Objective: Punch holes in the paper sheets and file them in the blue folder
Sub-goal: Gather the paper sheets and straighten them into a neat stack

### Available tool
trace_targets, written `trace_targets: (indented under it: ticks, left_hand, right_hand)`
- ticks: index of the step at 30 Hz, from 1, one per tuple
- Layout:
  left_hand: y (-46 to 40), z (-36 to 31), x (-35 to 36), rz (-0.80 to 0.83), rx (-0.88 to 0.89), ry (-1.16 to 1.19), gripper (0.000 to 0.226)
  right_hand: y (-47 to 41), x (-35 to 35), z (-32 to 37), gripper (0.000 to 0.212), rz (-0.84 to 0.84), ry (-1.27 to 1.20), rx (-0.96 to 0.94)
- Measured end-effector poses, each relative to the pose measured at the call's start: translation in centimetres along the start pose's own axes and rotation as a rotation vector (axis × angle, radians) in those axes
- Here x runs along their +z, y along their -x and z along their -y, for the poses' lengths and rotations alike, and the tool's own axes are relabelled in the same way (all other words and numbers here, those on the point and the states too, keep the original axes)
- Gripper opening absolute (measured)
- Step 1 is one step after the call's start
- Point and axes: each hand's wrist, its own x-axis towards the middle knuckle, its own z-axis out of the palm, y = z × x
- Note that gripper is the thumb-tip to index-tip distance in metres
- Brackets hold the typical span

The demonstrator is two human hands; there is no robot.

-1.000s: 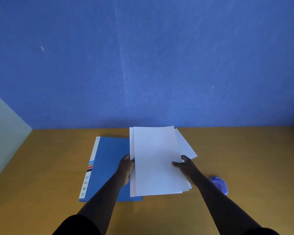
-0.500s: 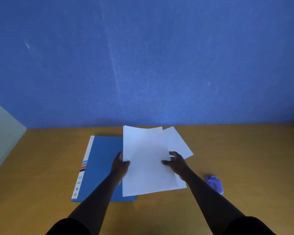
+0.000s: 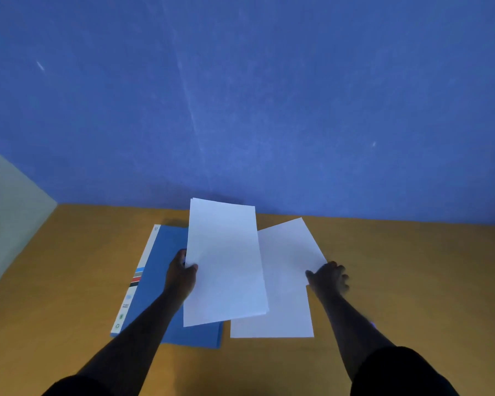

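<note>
Your left hand [image 3: 182, 277] pinches stack [image 3: 223, 261] by left edge, raised over folder [image 3: 166, 281]. Right hand [image 3: 329, 277] at right edge of loose sheet [image 3: 286, 281] lying on table [image 3: 412, 281]; fingers curled, grip on it unclear. Risk: one-hand edge pinch lets stack fan or slip; loose sheet may skid. Folder closed, partly under stack. Punch hidden behind right forearm, purple sliver only. Wall [image 3: 240, 95] close behind.

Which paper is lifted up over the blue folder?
The paper stack pinched in the left hand. The single sheet by the right hand lies beside the blue folder.
</note>
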Motion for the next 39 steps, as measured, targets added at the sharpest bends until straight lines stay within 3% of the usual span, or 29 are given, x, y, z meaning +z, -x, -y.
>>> trace_targets:
  ticks: [4, 11, 17, 22, 25, 28, 31, 35, 39]
  left_hand:
    - [-0.2, 0.3, -0.1, -0.013, -0.003, -0.001, 0.025]
    - [-0.1, 0.3, 0.0, -0.005, -0.022, 0.016, 0.027]
    - [0.4, 0.1, -0.3, 0.013, -0.014, 0.007, 0.027]
    - [0.7, 0.0, -0.8, 0.018, -0.004, 0.002, 0.024]
    - [0.6, 0.1, -1.0, 0.016, -0.008, -0.01, 0.025]
    - [0.6, 0.1, -1.1, 0.029, -0.012, 0.004, 0.027]
    - [0.5, 0.2, -1.4, 0.042, -0.005, 0.026, 0.027]
    - [0.3, 0.6, -2.3, 0.049, -0.01, 0.044, 0.029]
    - [0.2, 0.9, -3.2, 0.05, -0.005, 0.056, 0.029]
  right_hand:
    - [-0.5, 1.0, -0.1, 0.077, -0.062, 0.128, -0.014]
    - [0.0, 1.8, -0.6, 0.05, -0.112, 0.169, -0.125]
    - [0.9, 2.6, -0.7, 0.085, -0.161, 0.036, -0.141]
    - [0.5, 2.6, -1.1, 0.07, -0.188, -0.005, -0.183]
    - [0.8, 1.2, -1.1, 0.056, -0.185, -0.222, -0.172]
    - [2.0, -0.9, -0.5, 0.055, -0.166, -0.625, -0.191]
    - [3.1, -2.9, 0.4, 0.057, -0.174, -0.827, -0.178]
    - [4.0, -6.1, 1.8, 0.054, -0.2, -0.993, -0.218]
    - [5.3, -9.3, 2.9, 0.049, -0.236, -0.964, -0.385]
